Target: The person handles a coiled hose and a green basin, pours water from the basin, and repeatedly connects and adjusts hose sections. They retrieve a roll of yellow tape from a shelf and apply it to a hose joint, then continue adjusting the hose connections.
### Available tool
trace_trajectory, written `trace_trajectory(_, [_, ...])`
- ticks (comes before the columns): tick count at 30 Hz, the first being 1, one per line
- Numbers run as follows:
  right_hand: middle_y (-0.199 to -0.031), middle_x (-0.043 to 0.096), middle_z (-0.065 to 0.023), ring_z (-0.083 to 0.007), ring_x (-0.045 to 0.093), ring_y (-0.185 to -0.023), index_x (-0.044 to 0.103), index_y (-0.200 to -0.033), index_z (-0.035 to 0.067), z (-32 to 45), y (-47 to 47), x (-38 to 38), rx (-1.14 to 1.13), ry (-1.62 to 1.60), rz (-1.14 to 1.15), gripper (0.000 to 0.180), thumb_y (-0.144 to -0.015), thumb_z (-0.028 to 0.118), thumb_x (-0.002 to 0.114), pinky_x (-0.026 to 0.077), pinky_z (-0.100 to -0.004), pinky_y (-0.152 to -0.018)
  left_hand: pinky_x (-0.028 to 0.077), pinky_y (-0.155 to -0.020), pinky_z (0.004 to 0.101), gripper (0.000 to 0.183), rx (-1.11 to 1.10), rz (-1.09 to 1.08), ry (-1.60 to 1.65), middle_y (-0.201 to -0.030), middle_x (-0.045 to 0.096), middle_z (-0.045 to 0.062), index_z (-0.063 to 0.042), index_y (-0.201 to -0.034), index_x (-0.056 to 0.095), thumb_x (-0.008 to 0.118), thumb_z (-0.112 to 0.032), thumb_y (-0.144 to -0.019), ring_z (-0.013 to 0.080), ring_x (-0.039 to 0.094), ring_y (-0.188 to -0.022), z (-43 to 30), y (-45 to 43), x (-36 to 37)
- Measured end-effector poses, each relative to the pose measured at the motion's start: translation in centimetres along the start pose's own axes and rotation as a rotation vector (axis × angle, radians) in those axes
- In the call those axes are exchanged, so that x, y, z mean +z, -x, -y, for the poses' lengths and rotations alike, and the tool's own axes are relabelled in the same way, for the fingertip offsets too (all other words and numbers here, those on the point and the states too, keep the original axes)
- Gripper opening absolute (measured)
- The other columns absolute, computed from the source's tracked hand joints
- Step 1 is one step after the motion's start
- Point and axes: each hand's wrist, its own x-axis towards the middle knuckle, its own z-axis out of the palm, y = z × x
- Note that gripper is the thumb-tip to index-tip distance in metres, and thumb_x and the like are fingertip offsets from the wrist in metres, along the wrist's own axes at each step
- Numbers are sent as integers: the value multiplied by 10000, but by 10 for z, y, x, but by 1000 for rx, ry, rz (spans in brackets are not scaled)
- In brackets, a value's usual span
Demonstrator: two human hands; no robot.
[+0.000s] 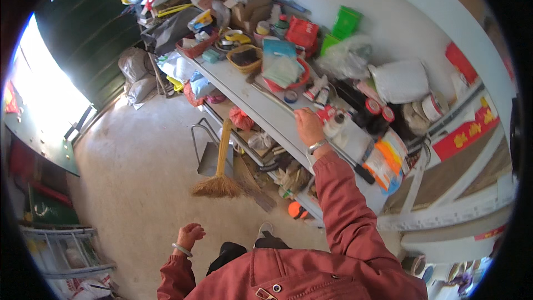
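My right hand (309,127) is closed around a long thin metal rod (272,98) above the shelf's top; the rod's dark handle end lies beyond my wrist, near an orange and white plastic packet (389,156). My left hand (191,233) hangs low over the floor with its fingers partly curled, nothing visible in it. A straw broom (222,166) stands upright in front of the shelf, beside a metal dustpan (212,158) with a looped handle. Near the rod are a blue tape roll (290,96), several small tubes (321,91) and a red basket (306,73) holding a pale green cloth.
The long shelf unit (245,106) is crowded with a wicker basket (245,60), jars, bags and boxes, with more bags on its lower levels. Sacks (135,75) stand by the green wall. A metal rack (66,250) is at lower left. The concrete floor (137,166) spreads between.
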Motion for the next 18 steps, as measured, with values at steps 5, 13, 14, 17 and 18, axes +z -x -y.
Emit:
trace_trajectory(5, [-987,611,-168,-345,586,-944,627,-932,11,-42,-60,40,6,154,35,154,-829,96,548,473,-433,-822,550,-684,316,289,-74,-40,33,-919,664,160,72,-1089,576,565,-151,-907,237,675,-797,1,-23,-11])
trace_trajectory(13, [-1056,561,-245,-390,591,-938,658,-817,5,-41,-90,47,83,388,166,139,-786,105,567,499,-467,-796,551,-682,318,295,-109,22,67,-927,661,167,75,-1091,571,564,-157,-908,241,672,-796,-30,-94,-45])
trace_trajectory(14, [-1067,556,-248,-388,593,-938,661,-824,6,-36,-91,45,81,404,187,143,-786,108,568,500,-466,-796,551,-681,317,296,-113,30,62,-925,660,166,75,-1091,572,565,-157,-908,239,671,-794,-35,-104,-48])
trace_trajectory(17, [-1099,540,-241,-380,597,-935,659,-848,5,-20,-91,40,87,463,248,157,-759,132,628,506,-453,-794,558,-700,330,306,-79,102,28,-955,662,183,83,-1103,559,569,-158,-915,252,674,-820,-56,-137,-62])
trace_trajectory(18, [-1096,540,-237,-377,599,-931,657,-848,6,-17,-90,38,82,477,245,163,-749,135,646,507,-449,-792,557,-703,328,308,-78,120,12,-955,662,181,83,-1105,559,568,-159,-915,251,674,-821,-63,-148,-66])
